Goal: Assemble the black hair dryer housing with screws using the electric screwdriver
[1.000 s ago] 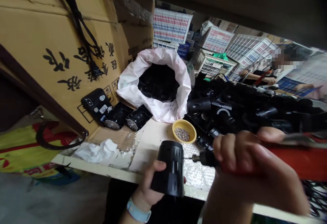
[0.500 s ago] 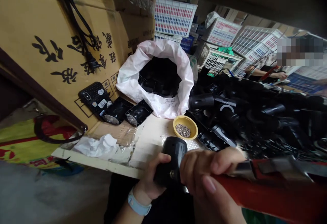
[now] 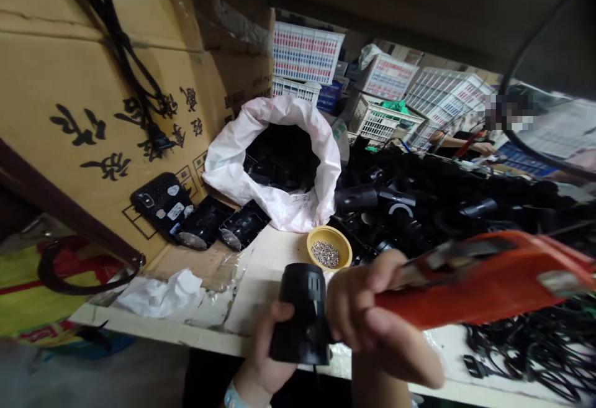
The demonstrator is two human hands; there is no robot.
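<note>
My left hand (image 3: 261,358) is wrapped around a black cylindrical plastic housing (image 3: 300,312), held upright over the table's front edge. My right hand (image 3: 367,321) grips the front of a red electric screwdriver (image 3: 484,277), whose tip end is pressed against the side of the housing; the bit itself is hidden behind my fingers. A small yellow bowl (image 3: 342,243) holding several tiny screws stands just behind the housing.
A white sack (image 3: 237,153) full of black parts stands at the back, with a large heap of black housings (image 3: 442,203) to its right. A phone (image 3: 161,200) leans on cardboard boxes (image 3: 69,85) at left. Crumpled tissue (image 3: 158,290) lies near the table edge. Another person's arm (image 3: 465,144) shows far right.
The screwdriver's body has swung upward and into clearer view while its tip stays at the housing. Both hands and the housing shifted slightly left and down in view.
</note>
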